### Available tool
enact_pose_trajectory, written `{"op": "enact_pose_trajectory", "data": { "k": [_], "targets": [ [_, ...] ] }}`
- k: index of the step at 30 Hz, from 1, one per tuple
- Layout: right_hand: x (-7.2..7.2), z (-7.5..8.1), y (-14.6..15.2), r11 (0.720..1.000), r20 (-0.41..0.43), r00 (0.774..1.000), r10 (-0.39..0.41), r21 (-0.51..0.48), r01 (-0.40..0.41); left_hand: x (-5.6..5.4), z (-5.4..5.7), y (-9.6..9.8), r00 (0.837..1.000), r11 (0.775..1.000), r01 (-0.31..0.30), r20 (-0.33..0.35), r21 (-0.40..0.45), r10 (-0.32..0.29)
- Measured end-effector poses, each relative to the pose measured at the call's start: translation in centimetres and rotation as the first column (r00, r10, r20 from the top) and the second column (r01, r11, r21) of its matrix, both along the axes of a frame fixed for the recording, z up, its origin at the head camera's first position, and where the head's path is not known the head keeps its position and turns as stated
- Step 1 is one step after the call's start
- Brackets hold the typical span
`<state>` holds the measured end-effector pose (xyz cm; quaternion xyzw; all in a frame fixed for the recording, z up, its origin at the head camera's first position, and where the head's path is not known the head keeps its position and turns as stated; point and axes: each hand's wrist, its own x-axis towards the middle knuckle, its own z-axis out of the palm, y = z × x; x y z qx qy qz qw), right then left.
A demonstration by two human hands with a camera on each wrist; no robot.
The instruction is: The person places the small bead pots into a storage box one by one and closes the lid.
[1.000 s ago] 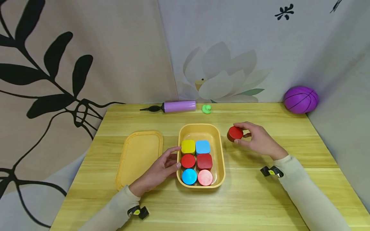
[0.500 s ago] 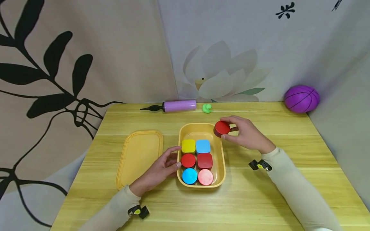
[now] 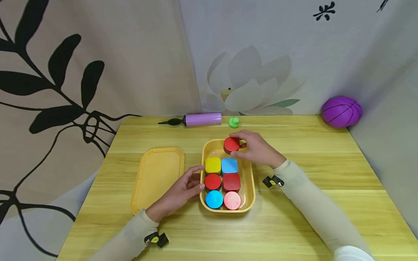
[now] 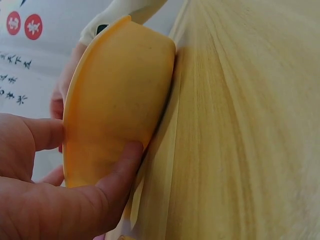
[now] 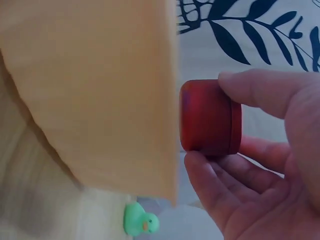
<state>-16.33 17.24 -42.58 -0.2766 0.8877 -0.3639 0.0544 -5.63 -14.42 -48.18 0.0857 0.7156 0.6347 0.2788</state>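
My right hand [image 3: 256,148] pinches a red round lidded tub [image 3: 231,144] between thumb and fingers, above the far end of a yellow open box [image 3: 251,188]. In the right wrist view the red tub [image 5: 207,117] shows just past the box's wall [image 5: 100,100]. My left hand [image 3: 177,194] rests against the box's left side, its fingertips at the rim; the left wrist view shows a digit pressed along the outer wall [image 4: 120,80]. Inside the box stand yellow [image 3: 213,165], light blue [image 3: 229,165], red [image 3: 212,181], dark red [image 3: 231,182], blue [image 3: 214,199] and pink [image 3: 232,200] tubs.
A flat yellow lid [image 3: 158,177] lies left of the box, partly behind my left hand. At the back edge of the wooden table [image 3: 277,232] are a purple pump [image 3: 202,119], a green toy duck [image 3: 233,122] and a purple ball [image 3: 341,111].
My right hand has carried the red round tub leftward from beside the box, across its right rim, to above its far end. The left hand and the box have stayed put.
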Motion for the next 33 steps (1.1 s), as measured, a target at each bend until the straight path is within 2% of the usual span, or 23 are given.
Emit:
{"op": "enact_pose_trajectory", "data": {
  "k": [10,17,26,33],
  "targets": [
    [-0.6,-1.7,-2.6,1.0,-0.053,0.999,0.014,0.024,-0.013,-0.1,-0.1,0.0,1.0,1.0,0.007,0.018,0.011,-0.008],
    [-0.5,-2.6,-3.7,0.995,-0.089,0.996,-0.006,0.097,0.014,-0.1,0.0,0.0,1.0,1.0,0.003,0.02,0.008,-0.003],
    [-0.3,-2.6,-4.3,0.983,-0.081,0.996,-0.032,0.176,0.046,0.0,0.1,0.0,1.0,1.0,0.0,0.018,0.01,0.0],
    [-0.3,-2.5,-4.2,0.982,-0.061,0.998,-0.034,0.184,0.045,0.0,0.2,0.1,1.0,1.0,-0.002,0.019,0.002,0.002]
  ]
}}
